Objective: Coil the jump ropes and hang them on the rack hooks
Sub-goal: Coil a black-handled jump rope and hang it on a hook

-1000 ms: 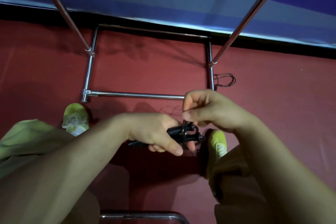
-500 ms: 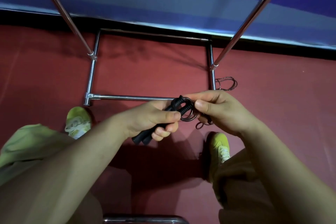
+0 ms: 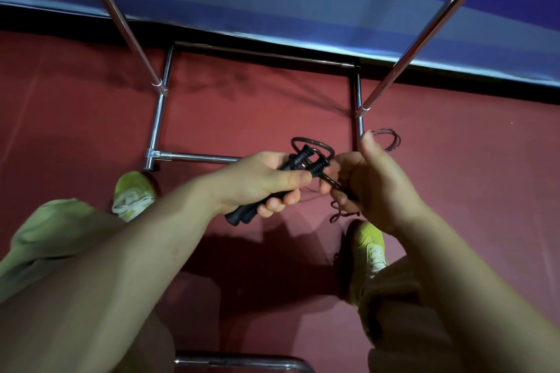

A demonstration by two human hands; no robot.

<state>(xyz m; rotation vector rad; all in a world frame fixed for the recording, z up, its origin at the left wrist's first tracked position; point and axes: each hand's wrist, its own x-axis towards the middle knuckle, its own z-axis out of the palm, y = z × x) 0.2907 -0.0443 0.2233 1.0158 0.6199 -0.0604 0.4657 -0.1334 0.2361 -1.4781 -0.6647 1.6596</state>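
My left hand (image 3: 266, 182) grips the two black handles (image 3: 298, 165) of a jump rope side by side, their ribbed ends pointing up and right. A loop of the thin dark rope (image 3: 312, 144) stands above the handles. My right hand (image 3: 372, 188) pinches the rope cord just right of the handles, thumb raised; a short tail curls below it. The chrome rack (image 3: 194, 157) stands in front of me, its base frame on the red floor and two slanted poles rising out of view. No hooks are visible.
Another coil of dark rope (image 3: 389, 139) lies on the red floor beside the rack's right base bar. My knees and yellow-green shoes (image 3: 133, 194) flank the space below the hands. A chrome bar (image 3: 239, 362) crosses the bottom edge. A blue wall runs behind.
Both hands rose from near my right shoe up to the front base bar. The handles tilted upward, and a loop of rope now stands above them, with my right thumb lifted.
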